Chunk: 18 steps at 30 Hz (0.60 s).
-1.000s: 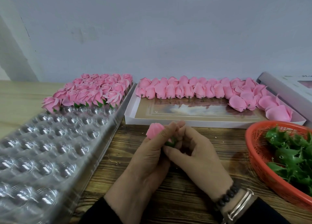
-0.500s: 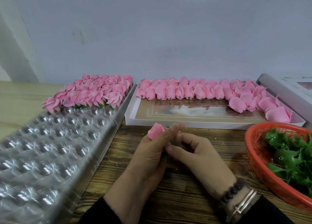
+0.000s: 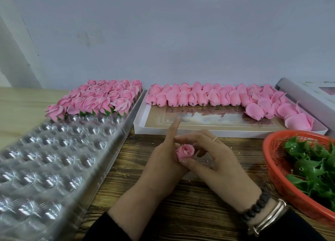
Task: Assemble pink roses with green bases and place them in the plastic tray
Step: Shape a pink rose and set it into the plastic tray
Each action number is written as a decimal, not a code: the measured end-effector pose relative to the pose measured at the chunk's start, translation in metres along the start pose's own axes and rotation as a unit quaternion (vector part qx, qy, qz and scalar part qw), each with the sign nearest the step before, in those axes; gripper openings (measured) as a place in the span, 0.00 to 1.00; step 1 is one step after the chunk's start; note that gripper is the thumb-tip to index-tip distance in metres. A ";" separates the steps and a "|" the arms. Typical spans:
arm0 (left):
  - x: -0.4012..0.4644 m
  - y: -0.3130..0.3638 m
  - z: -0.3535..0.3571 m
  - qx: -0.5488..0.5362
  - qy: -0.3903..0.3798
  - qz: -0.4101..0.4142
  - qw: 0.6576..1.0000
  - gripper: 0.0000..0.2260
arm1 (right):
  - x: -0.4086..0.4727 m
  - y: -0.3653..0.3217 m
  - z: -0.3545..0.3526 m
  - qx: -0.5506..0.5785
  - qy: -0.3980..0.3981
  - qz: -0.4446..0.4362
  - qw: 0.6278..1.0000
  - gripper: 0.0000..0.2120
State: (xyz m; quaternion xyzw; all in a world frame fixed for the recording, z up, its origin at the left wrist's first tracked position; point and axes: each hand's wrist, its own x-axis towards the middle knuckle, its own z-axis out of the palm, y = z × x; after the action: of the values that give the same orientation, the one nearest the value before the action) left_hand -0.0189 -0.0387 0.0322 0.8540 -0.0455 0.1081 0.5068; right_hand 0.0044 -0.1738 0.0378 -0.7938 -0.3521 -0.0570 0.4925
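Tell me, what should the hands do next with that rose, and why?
Probably carry the pink rose, held between the left hand and right hand, over to the clear plastic tray and seat it in an empty cup beside the finished roses. It faces up, petals opened; whether its green base is on is hidden.

We have one head cam, wide-angle, looking forward and down, close over the wooden table [image 3: 190,204]; wall [image 3: 163,32] at 12 o'clock.
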 end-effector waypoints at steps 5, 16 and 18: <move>0.000 -0.002 0.001 0.043 -0.028 0.008 0.999 0.45 | 0.000 0.000 -0.001 -0.005 -0.006 0.012 1.000 0.08; 0.000 -0.006 0.000 -0.007 -0.032 -0.031 0.999 0.31 | 0.003 0.006 -0.006 0.184 0.108 0.090 0.973 0.05; -0.001 -0.006 0.000 0.018 -0.020 -0.024 0.999 0.16 | 0.003 0.004 -0.006 0.198 0.094 0.094 0.971 0.05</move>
State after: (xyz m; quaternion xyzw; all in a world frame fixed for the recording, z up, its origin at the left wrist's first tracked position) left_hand -0.0185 -0.0362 0.0270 0.8660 -0.0333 0.0799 0.4925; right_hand 0.0106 -0.1788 0.0392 -0.7010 -0.2319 -0.0140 0.6742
